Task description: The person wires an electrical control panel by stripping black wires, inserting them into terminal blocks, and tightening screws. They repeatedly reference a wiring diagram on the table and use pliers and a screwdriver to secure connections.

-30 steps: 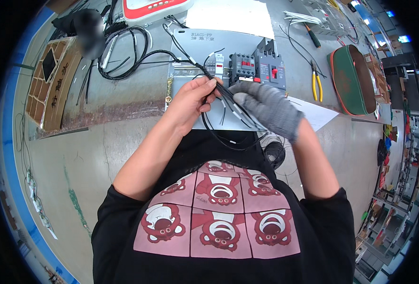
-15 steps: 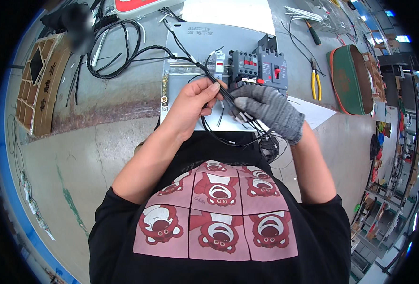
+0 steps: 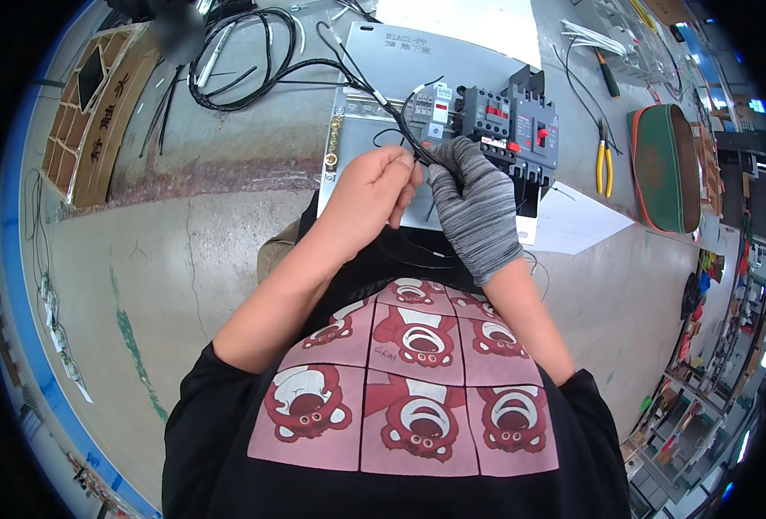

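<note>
A bundle of thin black wires (image 3: 400, 116) with white sleeves runs down over a grey metal mounting plate (image 3: 478, 60) to my two hands. My bare left hand (image 3: 378, 195) is closed, its thumb and fingertips pinching at the lower end of the bundle. Right beside it, my right hand (image 3: 476, 208) in a grey knit glove has its fingers curled round the same wires, and hides most of their lower part. On the plate just beyond are a small white-and-grey module (image 3: 439, 105), a black contactor (image 3: 487, 111) and a dark moulded-case circuit breaker (image 3: 535, 131) with a red toggle.
Coiled black cable (image 3: 266, 82) lies on the bench to the left, near a wooden compartment box (image 3: 98, 130). To the right are yellow-handled pliers (image 3: 604, 169), a screwdriver (image 3: 608, 76), a green open case (image 3: 670, 169) and white paper (image 3: 586, 221).
My gloved hand has turned and moved in close to my left hand, covering wire ends that showed below it before. The whole view has shifted, so the bench sits farther right.
</note>
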Available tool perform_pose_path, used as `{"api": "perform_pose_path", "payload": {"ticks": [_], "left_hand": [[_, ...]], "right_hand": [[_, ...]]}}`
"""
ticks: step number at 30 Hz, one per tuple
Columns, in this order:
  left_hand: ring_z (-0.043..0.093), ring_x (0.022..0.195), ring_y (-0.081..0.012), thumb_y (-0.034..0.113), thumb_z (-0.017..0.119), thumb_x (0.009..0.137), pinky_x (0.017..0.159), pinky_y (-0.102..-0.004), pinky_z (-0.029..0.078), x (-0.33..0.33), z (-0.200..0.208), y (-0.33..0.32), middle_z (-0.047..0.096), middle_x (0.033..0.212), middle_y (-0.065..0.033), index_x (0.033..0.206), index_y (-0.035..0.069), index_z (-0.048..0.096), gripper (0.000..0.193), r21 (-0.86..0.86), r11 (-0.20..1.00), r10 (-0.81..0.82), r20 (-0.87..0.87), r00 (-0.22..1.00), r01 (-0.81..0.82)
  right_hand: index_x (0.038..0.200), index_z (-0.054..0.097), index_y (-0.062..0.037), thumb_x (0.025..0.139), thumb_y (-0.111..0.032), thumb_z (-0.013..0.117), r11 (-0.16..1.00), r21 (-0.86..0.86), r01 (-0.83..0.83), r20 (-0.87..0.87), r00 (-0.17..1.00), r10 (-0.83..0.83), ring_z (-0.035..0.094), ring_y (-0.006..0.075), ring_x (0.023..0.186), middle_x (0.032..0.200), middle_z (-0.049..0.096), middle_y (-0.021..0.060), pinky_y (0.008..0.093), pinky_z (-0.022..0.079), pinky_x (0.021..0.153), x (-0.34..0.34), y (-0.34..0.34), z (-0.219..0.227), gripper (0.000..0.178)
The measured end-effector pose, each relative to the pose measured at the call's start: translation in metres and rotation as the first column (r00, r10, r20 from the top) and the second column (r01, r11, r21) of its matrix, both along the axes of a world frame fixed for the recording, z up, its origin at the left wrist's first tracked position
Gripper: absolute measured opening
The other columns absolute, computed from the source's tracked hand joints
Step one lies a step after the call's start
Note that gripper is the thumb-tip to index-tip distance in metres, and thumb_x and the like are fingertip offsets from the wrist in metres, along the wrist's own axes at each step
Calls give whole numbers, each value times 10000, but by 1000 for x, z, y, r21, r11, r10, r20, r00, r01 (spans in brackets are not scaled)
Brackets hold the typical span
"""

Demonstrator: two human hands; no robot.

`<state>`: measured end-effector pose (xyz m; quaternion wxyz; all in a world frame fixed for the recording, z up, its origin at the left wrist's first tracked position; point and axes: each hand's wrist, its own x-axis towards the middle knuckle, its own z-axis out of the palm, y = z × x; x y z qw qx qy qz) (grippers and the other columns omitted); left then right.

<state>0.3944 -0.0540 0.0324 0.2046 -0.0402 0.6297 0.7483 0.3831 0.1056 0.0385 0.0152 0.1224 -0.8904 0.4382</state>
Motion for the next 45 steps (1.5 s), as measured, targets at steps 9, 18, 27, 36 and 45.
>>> {"api": "perform_pose_path", "payload": {"ticks": [9, 18, 27, 36, 45], "left_hand": [[581, 655, -104, 288, 426, 1027, 619, -254, 458, 25, 41, -10, 574, 741, -30, 886, 21, 571, 334, -112, 976, -201, -109, 973, 189], [520, 1106, -113, 221, 481, 1013, 986, -271, 365, 19, -5, 22, 598, 1206, -24, 1346, 34, 496, 382, 619, 751, 133, 200, 971, -230], [506, 1195, -187, 261, 543, 988, 1074, -362, 310, 12, -22, 32, 594, 1243, -47, 1233, 81, 559, 304, 639, 737, 206, 101, 973, -222], [544, 757, -71, 230, 515, 1006, 712, -227, 404, 11, -12, 25, 569, 800, 13, 1053, 51, 582, 197, 228, 953, 210, -20, 978, -200], [512, 721, -75, 133, 525, 977, 666, -237, 404, 3, -7, -7, 522, 753, 4, 855, 15, 534, 170, -99, 995, -23, -203, 979, 3]], "right_hand": [[1070, 647, -16, 892, -96, 598, 982, 180, -63, -170, 981, 94, 661, 349, 820, 903, 672, 170, 384, 529, 743, 2, -2, 10, 200], [958, 633, 13, 987, -231, 533, 907, -419, 40, 504, 841, 196, 596, 138, 578, 695, 628, 67, 270, 470, 513, -5, 4, 14, 265], [900, 665, 11, 984, -326, 539, 898, -418, 136, 674, 709, 206, 594, 132, 575, 674, 630, 36, 272, 461, 512, -10, 22, 10, 369], [1170, 625, -28, 851, 68, 495, 919, 336, -207, -35, 972, 231, 652, 279, 1009, 1096, 670, 177, 326, 494, 877, 7, 59, 69, 358], [1086, 655, 15, 873, -229, 703, 941, 62, -332, 433, 859, 275, 664, 177, 805, 898, 708, 129, 322, 527, 728, -39, 10, 39, 328]]}}
